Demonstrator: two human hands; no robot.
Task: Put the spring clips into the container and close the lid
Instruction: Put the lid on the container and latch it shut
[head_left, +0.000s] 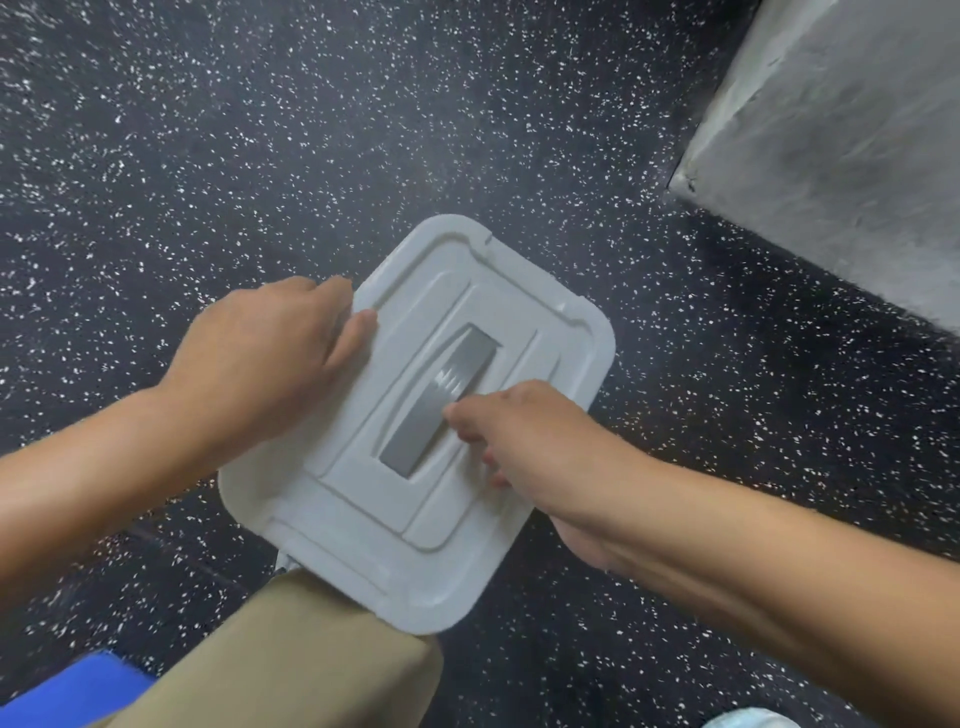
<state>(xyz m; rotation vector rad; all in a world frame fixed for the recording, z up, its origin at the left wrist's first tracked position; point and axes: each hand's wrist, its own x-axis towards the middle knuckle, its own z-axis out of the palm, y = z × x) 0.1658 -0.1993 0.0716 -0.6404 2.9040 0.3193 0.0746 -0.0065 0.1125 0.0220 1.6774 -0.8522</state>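
Two hands are on the white lid (358, 530) as I look down. Far left and near, I see a blue object (67, 691), and just right of it a knee in tan trousers (291, 660) under the lid's near corner. My left hand (260, 358) lies over the lid's left edge, fingers curled together around that rim, thumb on top. The lid covers the container, which I cannot see beneath it, on the dark speckled floor (260, 130). In the lid's middle sits a grey handle (441, 395). My right hand (530, 447) rests on the lid's right side, fingers bent and slightly apart, their tips beside the handle. Far right stands a grey block (841, 156).
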